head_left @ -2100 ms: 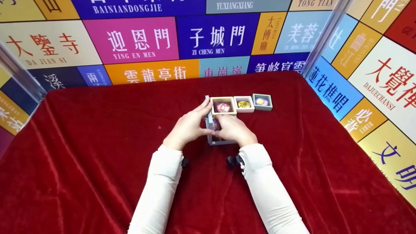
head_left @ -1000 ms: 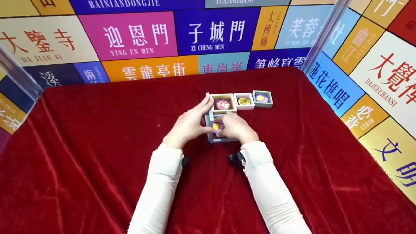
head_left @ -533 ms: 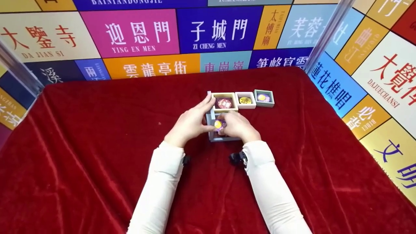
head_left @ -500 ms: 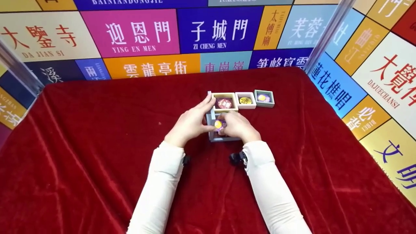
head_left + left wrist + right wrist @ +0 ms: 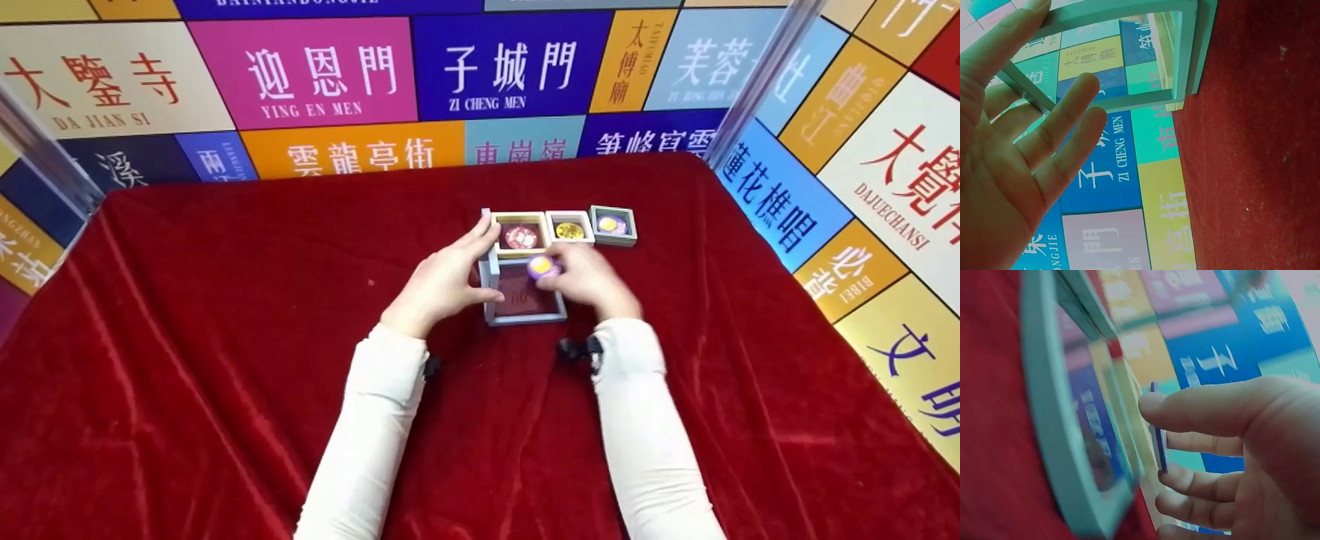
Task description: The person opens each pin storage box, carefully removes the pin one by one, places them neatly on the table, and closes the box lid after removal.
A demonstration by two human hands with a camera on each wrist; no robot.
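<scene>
My right hand (image 5: 592, 277) pinches a small round disc (image 5: 541, 267), purple with a yellow middle, between thumb and fingertips. It hovers over the far right part of a grey-blue square box (image 5: 529, 319); in the right wrist view the thin disc (image 5: 1158, 444) appears edge-on. On the box's left side stands a grey-blue frame (image 5: 493, 270) with a see-through window. My left hand (image 5: 442, 285) holds this frame, with fingers at its far upper end and the thumb nearer me. In the left wrist view, the frame (image 5: 1185, 50) lies between thumb and fingers.
Behind the box stand a cream box (image 5: 520, 216) with a red disc, a pink box (image 5: 570, 215) with a yellow disc, and a green box (image 5: 615, 241) with a purple-and-yellow disc. Red velvet cloth (image 5: 225, 337) covers the table. Lettered panels (image 5: 322, 71) rise behind it.
My right hand has lifted the purple disc from the left inside of the grey-blue box and moved it right and away from me. My left hand stays on the frame.
</scene>
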